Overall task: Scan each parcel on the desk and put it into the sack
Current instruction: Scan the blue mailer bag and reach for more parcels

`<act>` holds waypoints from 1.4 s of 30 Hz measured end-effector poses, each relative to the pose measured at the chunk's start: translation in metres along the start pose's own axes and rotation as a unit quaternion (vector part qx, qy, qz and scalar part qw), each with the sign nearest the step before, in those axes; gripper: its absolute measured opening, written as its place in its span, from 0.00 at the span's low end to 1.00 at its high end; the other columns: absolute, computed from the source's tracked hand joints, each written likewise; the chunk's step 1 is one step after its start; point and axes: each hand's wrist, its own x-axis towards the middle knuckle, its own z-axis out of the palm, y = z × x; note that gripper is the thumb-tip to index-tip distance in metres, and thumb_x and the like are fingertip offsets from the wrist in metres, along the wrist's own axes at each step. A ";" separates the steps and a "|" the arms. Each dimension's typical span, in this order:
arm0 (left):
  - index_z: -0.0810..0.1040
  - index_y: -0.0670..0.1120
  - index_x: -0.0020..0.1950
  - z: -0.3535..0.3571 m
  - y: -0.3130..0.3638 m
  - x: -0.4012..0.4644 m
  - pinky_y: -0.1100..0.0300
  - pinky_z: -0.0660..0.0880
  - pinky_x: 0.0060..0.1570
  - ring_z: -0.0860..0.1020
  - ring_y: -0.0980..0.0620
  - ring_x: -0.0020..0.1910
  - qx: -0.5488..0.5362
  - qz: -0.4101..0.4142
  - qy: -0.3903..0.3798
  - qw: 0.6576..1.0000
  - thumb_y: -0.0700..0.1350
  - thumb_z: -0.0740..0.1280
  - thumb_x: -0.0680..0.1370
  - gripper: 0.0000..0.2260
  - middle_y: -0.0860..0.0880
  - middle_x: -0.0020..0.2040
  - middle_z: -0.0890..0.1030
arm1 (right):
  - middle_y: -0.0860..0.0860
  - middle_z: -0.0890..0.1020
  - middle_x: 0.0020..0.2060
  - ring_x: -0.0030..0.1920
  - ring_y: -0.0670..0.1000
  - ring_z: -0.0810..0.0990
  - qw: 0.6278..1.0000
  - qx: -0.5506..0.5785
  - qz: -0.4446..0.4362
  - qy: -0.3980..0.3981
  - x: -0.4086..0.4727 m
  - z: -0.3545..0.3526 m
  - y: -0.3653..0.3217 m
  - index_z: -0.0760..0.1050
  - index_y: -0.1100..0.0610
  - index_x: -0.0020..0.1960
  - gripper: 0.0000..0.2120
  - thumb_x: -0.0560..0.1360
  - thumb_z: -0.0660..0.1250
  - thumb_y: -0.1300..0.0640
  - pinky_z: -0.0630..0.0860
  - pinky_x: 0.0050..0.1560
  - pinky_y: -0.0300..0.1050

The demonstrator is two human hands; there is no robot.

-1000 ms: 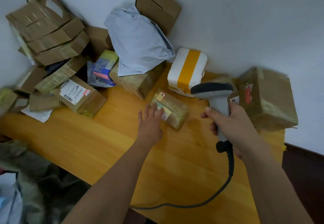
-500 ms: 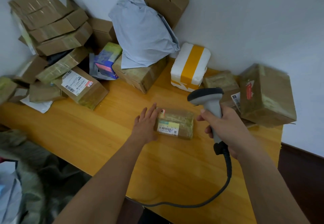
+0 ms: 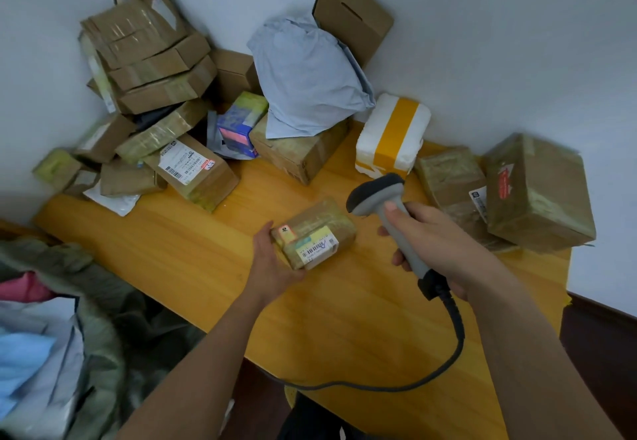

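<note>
A small tape-wrapped brown parcel (image 3: 315, 232) with a barcode label facing up rests in my left hand (image 3: 272, 260), lifted just above the yellow wooden desk (image 3: 344, 319). My right hand (image 3: 437, 243) grips a grey corded barcode scanner (image 3: 382, 198), its dark head pointing left toward the parcel's far end. The olive-green sack (image 3: 103, 319) lies open at the lower left beside the desk, with white, blue and pink packets inside.
Several cardboard parcels (image 3: 148, 70) are heaped in the back left corner. A grey poly bag (image 3: 306, 77) sits on a box, a white foam box (image 3: 393, 136) with yellow tape behind the scanner, two taped boxes (image 3: 537, 191) at the right. The scanner cable (image 3: 413, 381) loops over the front edge.
My left hand slid the small parcel toward me, turned it label up and took hold of it. The scanner hand stayed beside it, head now aimed at the parcel.
</note>
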 end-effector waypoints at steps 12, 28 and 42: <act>0.58 0.43 0.76 -0.081 0.022 0.005 0.68 0.64 0.60 0.64 0.58 0.64 0.007 0.063 0.130 0.989 0.37 0.82 0.61 0.49 0.48 0.68 0.64 | 0.54 0.82 0.42 0.30 0.48 0.77 0.992 -0.002 -0.123 -0.036 -0.048 0.013 -0.065 0.79 0.55 0.52 0.18 0.81 0.58 0.44 0.73 0.36 0.47; 0.57 0.44 0.76 -0.105 0.044 0.004 0.63 0.64 0.63 0.65 0.49 0.69 0.016 0.071 0.171 0.983 0.37 0.82 0.61 0.49 0.46 0.69 0.63 | 0.41 0.77 0.23 0.24 0.44 0.72 0.988 0.018 -0.150 -0.025 -0.106 -0.007 -0.090 0.78 0.62 0.55 0.21 0.82 0.57 0.45 0.70 0.24 0.35; 0.58 0.46 0.75 -0.104 0.043 -0.006 0.62 0.65 0.61 0.65 0.49 0.70 0.003 0.087 0.178 0.980 0.38 0.82 0.61 0.49 0.47 0.70 0.63 | 0.41 0.77 0.23 0.23 0.44 0.72 0.988 0.013 -0.156 -0.014 -0.136 0.004 -0.095 0.78 0.61 0.54 0.20 0.81 0.57 0.46 0.69 0.24 0.34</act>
